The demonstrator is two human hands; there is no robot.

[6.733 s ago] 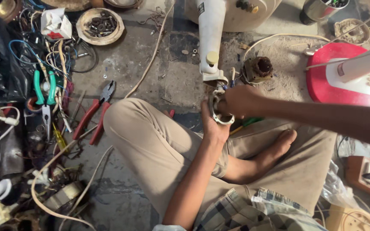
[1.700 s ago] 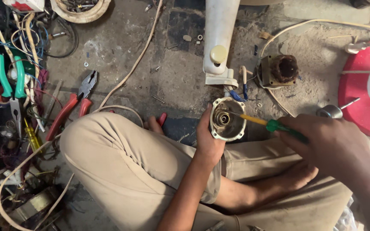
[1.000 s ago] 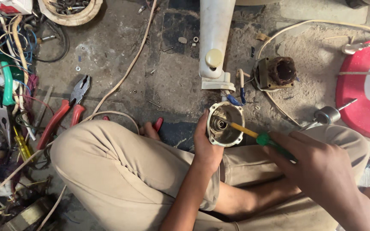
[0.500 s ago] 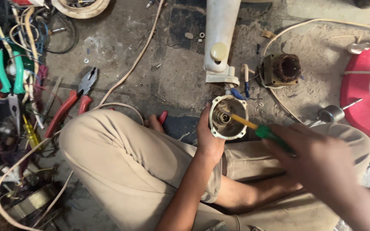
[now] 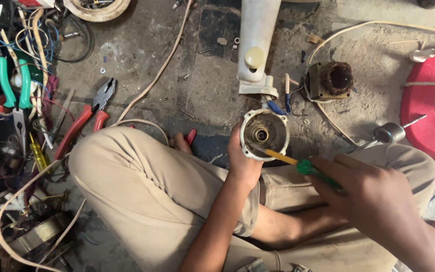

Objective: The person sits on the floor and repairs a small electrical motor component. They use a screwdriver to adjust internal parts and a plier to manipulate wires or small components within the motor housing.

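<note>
My left hand (image 5: 242, 163) grips a round cream motor housing cup (image 5: 265, 133) from below, its open side facing up, held above my crossed legs. My right hand (image 5: 373, 199) holds a screwdriver (image 5: 298, 163) with a green handle and yellow shaft. Its tip reaches into the lower rim of the cup. Inside the cup a small round bearing hole shows at the centre.
A white fan stand column (image 5: 255, 45) lies just beyond the cup, a brown wound motor stator (image 5: 331, 80) to its right, a red fan base (image 5: 431, 108) at far right. Red-handled pliers (image 5: 84, 118), green-handled cutters (image 5: 13, 85), tangled wires and a cream cable (image 5: 152, 85) litter the floor left.
The screwdriver tip has stayed in the cup while my right hand shifted slightly; earlier, both hands held the cup without the screwdriver.
</note>
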